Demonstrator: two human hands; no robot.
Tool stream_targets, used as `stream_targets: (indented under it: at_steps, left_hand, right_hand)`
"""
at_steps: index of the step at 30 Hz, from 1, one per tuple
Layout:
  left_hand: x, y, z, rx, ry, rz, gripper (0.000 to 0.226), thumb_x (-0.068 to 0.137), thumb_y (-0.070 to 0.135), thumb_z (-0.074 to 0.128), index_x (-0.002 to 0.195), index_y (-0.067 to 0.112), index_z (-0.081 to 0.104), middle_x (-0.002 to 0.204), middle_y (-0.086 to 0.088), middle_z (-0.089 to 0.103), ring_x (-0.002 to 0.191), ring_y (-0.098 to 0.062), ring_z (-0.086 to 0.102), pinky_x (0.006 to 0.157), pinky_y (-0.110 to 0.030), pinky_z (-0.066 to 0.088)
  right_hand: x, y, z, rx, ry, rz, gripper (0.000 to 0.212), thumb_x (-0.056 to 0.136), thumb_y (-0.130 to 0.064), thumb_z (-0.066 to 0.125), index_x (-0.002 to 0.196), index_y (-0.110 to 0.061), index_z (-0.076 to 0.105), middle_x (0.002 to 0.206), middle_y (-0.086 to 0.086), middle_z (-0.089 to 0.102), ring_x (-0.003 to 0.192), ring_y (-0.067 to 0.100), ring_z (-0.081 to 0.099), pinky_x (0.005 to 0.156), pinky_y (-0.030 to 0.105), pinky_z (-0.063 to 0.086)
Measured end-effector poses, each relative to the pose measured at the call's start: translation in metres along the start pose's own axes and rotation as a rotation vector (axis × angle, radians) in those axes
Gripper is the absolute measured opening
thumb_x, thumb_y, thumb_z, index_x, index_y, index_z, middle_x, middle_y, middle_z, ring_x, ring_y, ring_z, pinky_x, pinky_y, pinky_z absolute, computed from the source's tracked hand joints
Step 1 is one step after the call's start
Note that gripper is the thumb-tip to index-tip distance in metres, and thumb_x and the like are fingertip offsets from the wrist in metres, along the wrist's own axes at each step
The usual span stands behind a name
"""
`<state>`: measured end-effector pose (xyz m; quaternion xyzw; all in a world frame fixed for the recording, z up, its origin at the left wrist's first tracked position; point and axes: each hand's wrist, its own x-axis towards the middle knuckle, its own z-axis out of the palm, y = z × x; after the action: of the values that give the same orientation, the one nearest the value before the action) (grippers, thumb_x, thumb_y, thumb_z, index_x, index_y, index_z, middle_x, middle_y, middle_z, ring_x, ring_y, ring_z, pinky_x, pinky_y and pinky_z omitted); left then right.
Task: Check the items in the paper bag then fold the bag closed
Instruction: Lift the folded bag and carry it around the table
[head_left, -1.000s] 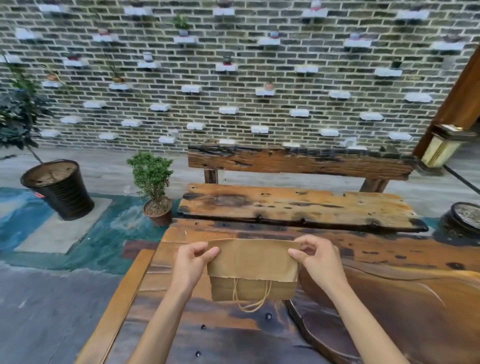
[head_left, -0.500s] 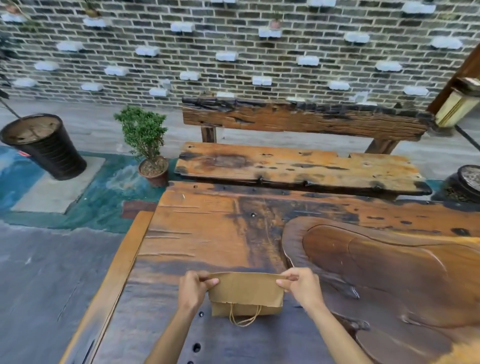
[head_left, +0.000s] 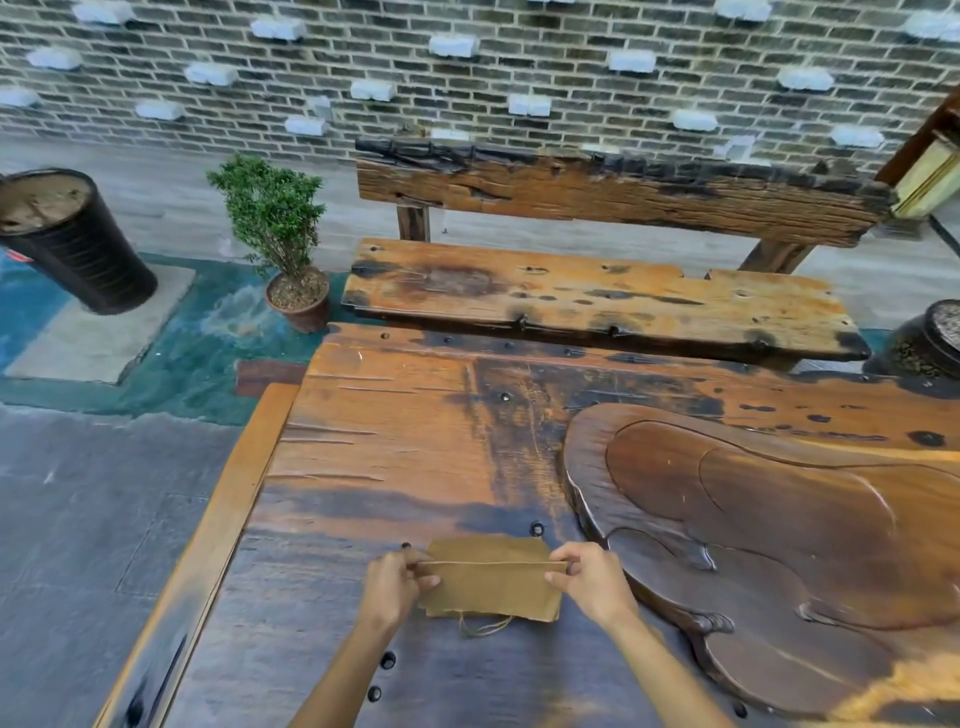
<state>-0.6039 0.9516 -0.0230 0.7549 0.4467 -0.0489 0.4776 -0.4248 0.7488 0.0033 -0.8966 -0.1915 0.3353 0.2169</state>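
Bag (head_left: 491, 590) is down flat on the counter (head_left: 395, 457) now, no longer lifted; my left hand (head_left: 396, 582) and right hand (head_left: 592, 579) pinch the fold's ends — closing's nearly done.

A single head-worn view looked forward and down across the desk (head_left: 395, 447), close above it, facing the brick wall (head_left: 467, 78) at twelve o'clock.

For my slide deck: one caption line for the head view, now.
Both hands, left and right, pinch the fold of a brown paper bag on a wooden table.
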Motion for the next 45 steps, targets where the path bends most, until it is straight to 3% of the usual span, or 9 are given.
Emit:
stream_targets:
  at_steps: [5,9,14,20,23,33,39,42,45]
  left_hand:
    - [0.007,0.014,0.006,0.251,-0.076,0.162,0.023,0.082,0.030,0.077,0.103,0.024,0.078,0.108,0.003,0.077,0.102,-0.016,0.068,0.087,-0.028,0.053]
    - [0.008,0.026,0.013,0.380,-0.103,0.210,0.021,0.085,0.043,0.069,0.101,0.033,0.076,0.097,0.003,0.078,0.097,-0.019,0.068,0.078,-0.031,0.052]
    - [0.012,0.025,0.019,0.338,-0.089,0.196,0.017,0.088,0.037,0.068,0.094,0.027,0.080,0.094,0.000,0.079,0.095,-0.019,0.068,0.076,-0.030,0.050]
    - [0.022,0.016,0.015,0.182,-0.176,0.231,0.021,0.096,0.017,0.062,0.106,0.008,0.078,0.110,-0.008,0.077,0.107,-0.019,0.068,0.088,-0.024,0.048]
    - [0.023,0.015,0.012,0.153,-0.198,0.241,0.023,0.097,0.015,0.060,0.110,0.004,0.076,0.115,-0.012,0.076,0.111,-0.021,0.066,0.087,-0.020,0.044]
    - [0.015,0.009,0.013,-0.023,-0.052,0.136,0.017,0.082,0.021,0.077,0.091,0.007,0.082,0.090,-0.005,0.081,0.078,-0.004,0.066,0.067,0.001,0.040]
    - [0.019,0.005,0.008,0.000,-0.083,0.148,0.017,0.087,0.015,0.072,0.098,0.004,0.080,0.104,-0.012,0.079,0.104,-0.019,0.069,0.095,-0.029,0.050]
    - [0.023,0.003,0.006,0.019,-0.099,0.150,0.017,0.090,0.009,0.069,0.102,0.002,0.079,0.110,-0.013,0.077,0.110,-0.020,0.067,0.100,-0.030,0.049]
    - [0.023,0.003,0.006,0.007,-0.108,0.148,0.016,0.089,0.007,0.070,0.101,0.003,0.079,0.107,-0.012,0.077,0.106,-0.019,0.069,0.096,-0.028,0.051]
  right_hand:
    - [0.006,-0.015,0.003,-0.264,-0.047,-0.150,0.030,0.084,-0.045,0.071,0.113,-0.037,0.072,0.111,-0.005,0.069,0.111,0.013,0.061,0.101,0.029,0.043]
    - [0.011,-0.027,0.018,-0.284,-0.083,-0.269,0.029,0.090,-0.039,0.066,0.116,-0.029,0.074,0.120,-0.010,0.074,0.118,0.011,0.063,0.101,0.026,0.042]
    - [0.016,-0.019,0.028,-0.353,-0.046,-0.278,0.028,0.092,-0.042,0.059,0.071,-0.025,0.067,0.066,0.001,0.066,0.086,0.025,0.066,0.075,0.035,0.041]
    - [0.025,-0.014,0.031,-0.348,-0.040,-0.301,0.025,0.098,-0.027,0.055,0.113,-0.030,0.074,0.114,-0.001,0.076,0.113,0.022,0.064,0.092,0.030,0.044]
    - [0.026,-0.010,0.031,-0.343,-0.047,-0.272,0.027,0.099,-0.029,0.054,0.120,-0.034,0.071,0.120,-0.001,0.073,0.119,0.024,0.060,0.097,0.031,0.042]
    - [0.011,-0.003,0.020,-0.239,0.136,-0.137,0.028,0.079,-0.062,0.067,0.090,-0.039,0.079,0.088,-0.010,0.079,0.088,0.011,0.069,0.065,0.026,0.041]
    - [0.011,0.003,0.021,-0.182,0.052,-0.184,0.017,0.094,-0.035,0.064,0.097,-0.026,0.079,0.098,-0.009,0.079,0.099,0.014,0.068,0.074,0.027,0.048]
    - [0.013,0.006,0.018,-0.171,0.008,-0.212,0.020,0.097,-0.025,0.061,0.107,-0.021,0.078,0.108,-0.002,0.077,0.108,0.017,0.066,0.088,0.027,0.050]
    - [0.011,0.007,0.019,-0.224,0.045,-0.224,0.021,0.096,-0.032,0.061,0.109,-0.026,0.077,0.108,-0.006,0.078,0.107,0.015,0.067,0.082,0.027,0.048]
